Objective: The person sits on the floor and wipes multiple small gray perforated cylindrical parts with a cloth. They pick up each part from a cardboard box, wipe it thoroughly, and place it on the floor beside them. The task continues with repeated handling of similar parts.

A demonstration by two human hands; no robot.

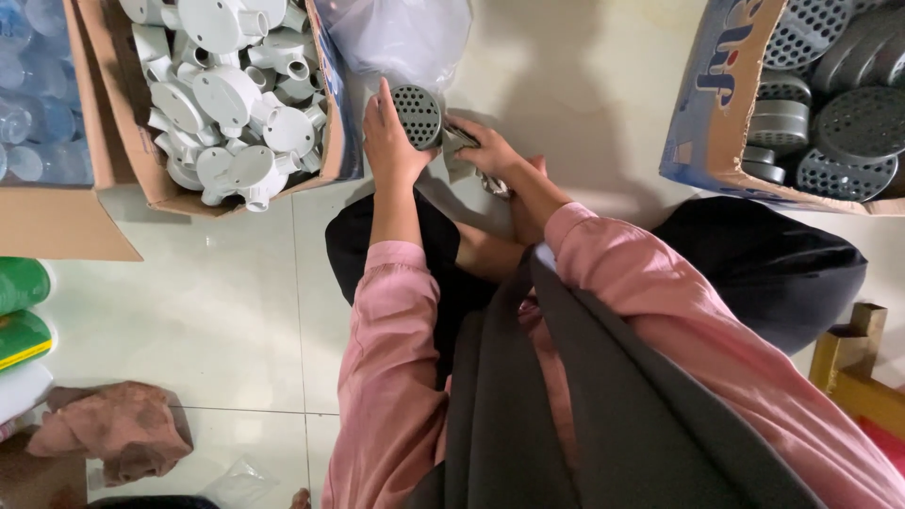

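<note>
My left hand (388,141) grips a round grey perforated cap (417,115), holding it on edge above the tiled floor. Close beside it on the right, my right hand (490,151) is closed around a small metal tool or part (462,137) whose tip touches the cap. Both arms wear pink sleeves. What exactly the right hand holds is partly hidden by its fingers.
A cardboard box of white plastic junction fittings (231,94) stands at upper left. A second box with several grey perforated caps (830,104) sits at upper right. A clear plastic bag (401,38) lies beyond my hands. A brown rag (118,429) lies at lower left, wooden furniture (853,363) at right.
</note>
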